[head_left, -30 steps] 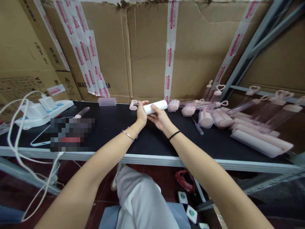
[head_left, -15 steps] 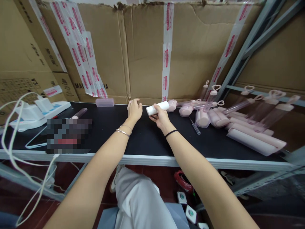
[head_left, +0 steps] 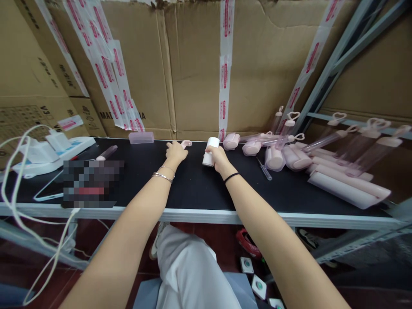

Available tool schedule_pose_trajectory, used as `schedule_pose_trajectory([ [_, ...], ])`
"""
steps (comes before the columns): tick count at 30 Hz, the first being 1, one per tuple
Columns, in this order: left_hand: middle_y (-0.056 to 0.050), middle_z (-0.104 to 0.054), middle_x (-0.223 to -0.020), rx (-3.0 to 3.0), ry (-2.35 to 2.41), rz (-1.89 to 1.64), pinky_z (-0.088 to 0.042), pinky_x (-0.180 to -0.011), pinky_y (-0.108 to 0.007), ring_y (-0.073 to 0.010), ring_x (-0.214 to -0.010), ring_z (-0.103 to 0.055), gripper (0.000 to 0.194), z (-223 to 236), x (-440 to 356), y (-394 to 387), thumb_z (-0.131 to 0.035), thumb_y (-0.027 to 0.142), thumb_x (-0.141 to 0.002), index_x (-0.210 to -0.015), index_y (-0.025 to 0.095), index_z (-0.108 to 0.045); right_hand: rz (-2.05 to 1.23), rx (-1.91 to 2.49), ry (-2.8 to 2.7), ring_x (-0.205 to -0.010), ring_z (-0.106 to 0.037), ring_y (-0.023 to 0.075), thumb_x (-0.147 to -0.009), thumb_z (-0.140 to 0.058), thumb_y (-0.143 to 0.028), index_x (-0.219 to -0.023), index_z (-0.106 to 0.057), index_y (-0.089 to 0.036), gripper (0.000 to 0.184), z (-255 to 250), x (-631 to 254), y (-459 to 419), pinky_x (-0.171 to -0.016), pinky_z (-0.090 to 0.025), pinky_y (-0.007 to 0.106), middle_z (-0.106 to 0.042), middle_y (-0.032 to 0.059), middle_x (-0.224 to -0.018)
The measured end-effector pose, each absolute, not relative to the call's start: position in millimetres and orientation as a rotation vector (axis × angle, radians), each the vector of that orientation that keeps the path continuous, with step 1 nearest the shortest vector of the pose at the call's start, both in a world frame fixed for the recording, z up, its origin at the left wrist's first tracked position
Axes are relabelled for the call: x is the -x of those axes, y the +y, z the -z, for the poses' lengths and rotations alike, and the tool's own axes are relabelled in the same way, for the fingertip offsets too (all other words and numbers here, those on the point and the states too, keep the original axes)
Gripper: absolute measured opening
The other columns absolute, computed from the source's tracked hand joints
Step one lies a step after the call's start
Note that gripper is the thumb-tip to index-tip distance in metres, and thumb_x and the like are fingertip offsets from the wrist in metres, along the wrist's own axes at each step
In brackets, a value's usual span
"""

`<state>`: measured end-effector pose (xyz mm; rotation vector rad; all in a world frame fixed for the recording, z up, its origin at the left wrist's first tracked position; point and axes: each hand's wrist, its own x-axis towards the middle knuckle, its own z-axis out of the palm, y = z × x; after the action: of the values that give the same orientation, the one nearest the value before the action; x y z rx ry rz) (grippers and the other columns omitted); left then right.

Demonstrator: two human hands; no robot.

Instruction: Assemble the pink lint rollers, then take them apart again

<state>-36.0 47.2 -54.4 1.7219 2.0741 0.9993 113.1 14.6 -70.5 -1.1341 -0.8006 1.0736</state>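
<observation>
My right hand point(head_left: 219, 158) is closed around a white sticky roll point(head_left: 209, 159), like a lint-roller refill, tilted nearly upright just above the black tabletop point(head_left: 193, 189). To its left, my left hand point(head_left: 175, 152) has its fingers curled down over a small pink U-shaped plastic piece point(head_left: 186, 144), whose end shows beyond the fingers. The rest of that piece is hidden by the hand. Roll and pink piece are apart. Several pink lint rollers point(head_left: 275, 158) with clear handles and heart-shaped loops lie to the right.
A small clear-handled screwdriver point(head_left: 264, 169) lies right of my right hand. A pink translucent cover point(head_left: 141, 137) stands at the back left. Further left are a power strip point(head_left: 54, 156) with white cables and a pink-capped clear tube point(head_left: 107, 152). Cardboard point(head_left: 196, 86) walls the back.
My left hand let go of the white roll, moved left and closed on the pink piece. My right hand kept the roll and turned it from lying sideways to nearly upright.
</observation>
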Motion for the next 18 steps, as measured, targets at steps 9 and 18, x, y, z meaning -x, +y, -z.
schedule_pose_trajectory([
  [9,-0.012,-0.067,-0.072,-1.657,1.681,-1.092,-0.049,-0.070,-0.032,-0.0310,-0.084,-0.069,0.017,61,24,49,-0.074,0.013,-0.067,-0.072,0.018,-0.058,-1.012,1.044,-0.982,-0.083,-0.060,0.0173,-0.055,-0.076,-0.016,-0.093,-0.052,-0.023,0.046,78,-111,14,-0.077,-0.052,0.031,-0.060,-0.0022,-0.085],
  [18,-0.007,-0.066,-0.087,-2.069,1.369,-1.108,-0.051,-0.074,-0.030,-0.0178,-0.075,-0.062,0.017,59,7,33,-0.046,0.019,-0.093,-0.103,0.018,-0.059,-0.753,0.990,-1.120,-0.104,-0.058,0.0221,-0.059,-0.073,-0.031,-0.122,-0.046,-0.022,0.069,78,-116,22,-0.097,-0.044,0.040,-0.059,0.0066,-0.116],
])
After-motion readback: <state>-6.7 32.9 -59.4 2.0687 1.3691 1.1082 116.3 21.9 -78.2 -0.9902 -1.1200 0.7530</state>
